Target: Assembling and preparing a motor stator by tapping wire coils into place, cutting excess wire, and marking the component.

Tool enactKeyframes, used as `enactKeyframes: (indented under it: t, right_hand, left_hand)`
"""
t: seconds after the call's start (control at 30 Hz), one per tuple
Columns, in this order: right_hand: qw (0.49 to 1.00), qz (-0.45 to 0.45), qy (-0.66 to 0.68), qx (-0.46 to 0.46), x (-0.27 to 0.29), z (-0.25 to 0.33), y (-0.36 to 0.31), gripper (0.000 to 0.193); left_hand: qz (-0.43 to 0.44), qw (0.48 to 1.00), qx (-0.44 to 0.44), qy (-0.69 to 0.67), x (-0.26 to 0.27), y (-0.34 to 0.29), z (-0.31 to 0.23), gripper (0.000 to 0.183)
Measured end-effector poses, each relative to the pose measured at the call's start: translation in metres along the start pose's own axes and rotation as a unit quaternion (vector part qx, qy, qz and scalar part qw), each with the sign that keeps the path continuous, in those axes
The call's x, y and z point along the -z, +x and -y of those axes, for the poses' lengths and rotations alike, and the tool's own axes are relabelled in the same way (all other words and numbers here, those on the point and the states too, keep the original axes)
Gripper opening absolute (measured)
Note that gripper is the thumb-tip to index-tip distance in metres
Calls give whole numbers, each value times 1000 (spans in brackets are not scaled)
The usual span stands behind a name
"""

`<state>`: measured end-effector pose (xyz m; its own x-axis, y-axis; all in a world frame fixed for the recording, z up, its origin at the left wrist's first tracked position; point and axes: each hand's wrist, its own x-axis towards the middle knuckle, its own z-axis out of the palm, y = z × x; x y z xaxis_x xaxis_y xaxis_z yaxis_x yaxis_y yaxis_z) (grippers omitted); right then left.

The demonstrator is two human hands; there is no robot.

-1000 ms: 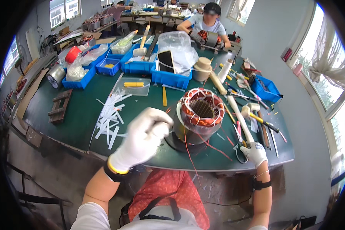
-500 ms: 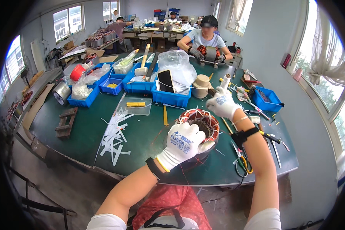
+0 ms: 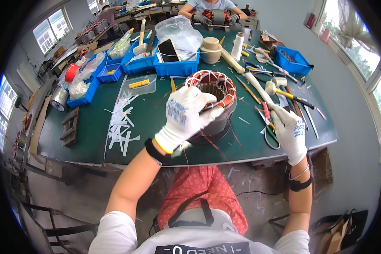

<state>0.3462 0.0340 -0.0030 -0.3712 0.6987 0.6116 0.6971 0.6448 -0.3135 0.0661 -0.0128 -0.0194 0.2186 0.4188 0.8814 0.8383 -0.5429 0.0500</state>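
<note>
A motor stator [image 3: 216, 125] stands upright on the green table, its copper-red winding ring [image 3: 229, 89] laced with white cord. My left hand [image 3: 184, 110], in a white glove, grips the near left side of the ring, fingers over the bore and thumb along the outside. Thin red wires trail from the stator toward the table's front edge. To the right, my gloved right hand [image 3: 290, 129] has its fingers closed at the near end of a pale stick [image 3: 258, 87]. Scissors [image 3: 270, 132] lie beside that hand, partly hidden.
White strips [image 3: 123, 127] lie left of the stator. Blue bins [image 3: 178, 67] line the back. A mallet [image 3: 298, 98], a thread cone [image 3: 238, 45] and hand tools crowd the right. Across the table a person handles another stator [image 3: 218, 17].
My right hand has moved from behind the stator toward the table's right front, and the pale stick now shows at its fingers. My left hand stays on the ring. The view has tilted down.
</note>
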Motion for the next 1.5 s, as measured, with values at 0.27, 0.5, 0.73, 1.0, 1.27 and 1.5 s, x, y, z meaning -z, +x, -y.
enactKeyframes:
  t: [0.27, 0.5, 0.73, 1.0, 1.27, 1.5]
  right_hand:
    - [994, -55, -94, -22, -21, 24, -40, 15]
    - [990, -70, -109, 64, -28, 81, -69, 28]
    - [971, 113, 119, 171, -5, 82, -43, 31]
    - [968, -9, 224, 112, -92, 59, 42, 23]
    - [968, -5, 238, 83, -83, 54, 33, 27]
    - [900, -290, 310, -95, 2, 33, -50, 40]
  left_hand:
    - [154, 736, 447, -485, 7, -16, -90, 19]
    - [143, 707, 493, -487, -13, -20, -78, 35]
    - [121, 759, 527, -363, 7, -27, -80, 23]
    - [78, 971, 225, 34, 25, -36, -58, 10]
    - [56, 972, 224, -37, 21, -40, -27, 12]
    - [35, 974, 216, -54, 14, -45, -21, 12]
